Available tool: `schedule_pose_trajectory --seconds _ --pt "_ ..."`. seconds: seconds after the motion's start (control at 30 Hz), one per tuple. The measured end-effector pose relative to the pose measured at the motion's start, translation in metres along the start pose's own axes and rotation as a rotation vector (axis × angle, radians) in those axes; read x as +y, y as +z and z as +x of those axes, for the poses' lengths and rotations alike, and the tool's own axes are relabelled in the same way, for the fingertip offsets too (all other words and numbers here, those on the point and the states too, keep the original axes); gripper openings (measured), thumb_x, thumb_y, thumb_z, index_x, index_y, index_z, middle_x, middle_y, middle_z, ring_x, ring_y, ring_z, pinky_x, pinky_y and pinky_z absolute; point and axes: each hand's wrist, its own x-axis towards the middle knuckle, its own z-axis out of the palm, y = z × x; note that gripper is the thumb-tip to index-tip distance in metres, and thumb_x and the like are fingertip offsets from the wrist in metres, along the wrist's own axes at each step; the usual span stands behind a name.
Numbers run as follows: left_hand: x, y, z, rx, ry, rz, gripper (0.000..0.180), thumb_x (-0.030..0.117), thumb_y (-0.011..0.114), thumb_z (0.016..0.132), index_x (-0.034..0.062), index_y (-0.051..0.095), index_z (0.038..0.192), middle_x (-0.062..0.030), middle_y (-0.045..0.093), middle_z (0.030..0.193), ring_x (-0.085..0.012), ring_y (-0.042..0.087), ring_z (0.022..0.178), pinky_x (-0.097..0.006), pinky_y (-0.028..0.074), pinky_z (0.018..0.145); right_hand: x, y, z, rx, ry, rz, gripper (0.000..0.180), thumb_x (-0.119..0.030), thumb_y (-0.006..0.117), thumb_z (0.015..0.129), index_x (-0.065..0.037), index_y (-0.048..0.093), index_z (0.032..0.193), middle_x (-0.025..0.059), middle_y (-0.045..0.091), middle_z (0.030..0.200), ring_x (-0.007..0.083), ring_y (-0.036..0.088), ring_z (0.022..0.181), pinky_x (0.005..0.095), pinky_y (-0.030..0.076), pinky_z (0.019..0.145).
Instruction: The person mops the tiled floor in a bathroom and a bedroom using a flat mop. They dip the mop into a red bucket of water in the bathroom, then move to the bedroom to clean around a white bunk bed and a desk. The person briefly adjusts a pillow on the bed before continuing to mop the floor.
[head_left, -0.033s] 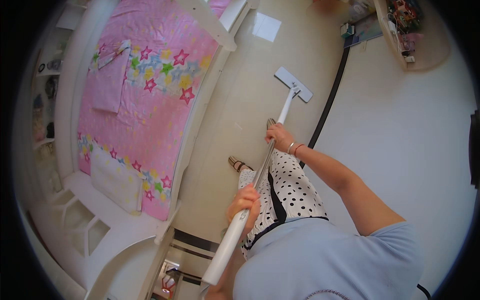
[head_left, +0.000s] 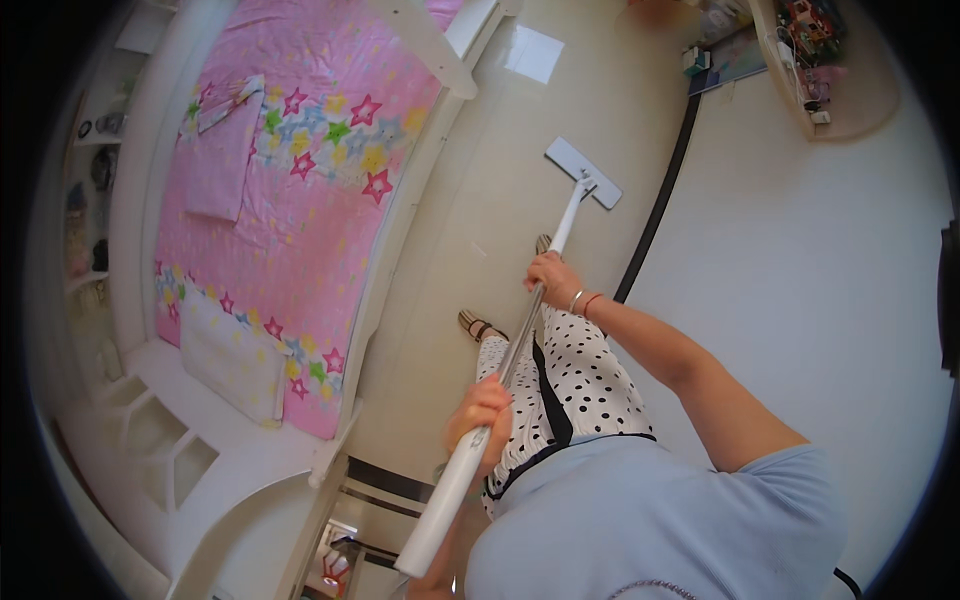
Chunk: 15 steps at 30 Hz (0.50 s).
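Observation:
A flat mop [head_left: 570,217] with a white and silver handle slants from my lower left toward the far floor. Its white rectangular head [head_left: 583,172] lies on the shiny beige floor [head_left: 430,250], beyond my feet. My left hand [head_left: 480,415] is wrapped round the upper handle, where the silver tube meets the thick white grip. Farther down the handle, my right hand [head_left: 553,278] is closed round the pole, a bangle and a red band on its wrist. The palms and parts of the fingers are hidden.
Left of me stands a white-framed bed [head_left: 395,225] with pink star-patterned bedding and a pillow [head_left: 232,360]. A white wall [head_left: 780,270] with a dark skirting strip [head_left: 662,215] runs along my right. A shelf with toys [head_left: 815,60] juts out at the far right.
The mop has shifted slightly left and its head a little nearer to me. Both hands have moved a little left with the handle, still gripping it.

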Motion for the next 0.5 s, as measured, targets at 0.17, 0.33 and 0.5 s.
schedule_pose_trajectory --seconds 0.17,0.33,0.5 --pt "0.047 -0.097 -0.076 0.089 -0.068 0.104 0.021 -0.011 0.06 0.079 0.0043 0.048 0.072 -0.0104 0.061 0.077 -0.0249 0.063 0.078 -0.053 0.048 0.093 -0.124 0.072 -0.006 -0.102 -0.105 0.074 0.009 -0.01 0.069 0.072 -0.014 0.062 0.076 0.0041 0.06 0.084 0.029 0.055 0.091 0.0383 0.049 0.079" --pt "0.095 -0.155 -0.156 0.234 -0.077 0.213 0.022 -0.008 0.061 0.077 0.0058 0.045 0.073 -0.0098 0.06 0.072 -0.0237 0.063 0.073 -0.051 0.05 0.09 -0.229 0.137 -0.025 -0.211 -0.224 0.173 0.007 -0.016 0.07 0.076 -0.013 0.063 0.076 0.0045 0.061 0.081 0.0284 0.055 0.088 0.0402 0.05 0.074" --pt "0.135 -0.169 -0.198 0.276 -0.111 0.31 0.021 -0.005 0.062 0.077 0.0073 0.045 0.074 -0.0083 0.06 0.069 -0.0239 0.064 0.071 -0.05 0.051 0.088 -0.28 0.173 -0.052 -0.365 -0.299 0.26 0.012 -0.023 0.067 0.081 -0.012 0.064 0.078 0.0034 0.063 0.084 0.0277 0.057 0.089 0.04 0.051 0.073"
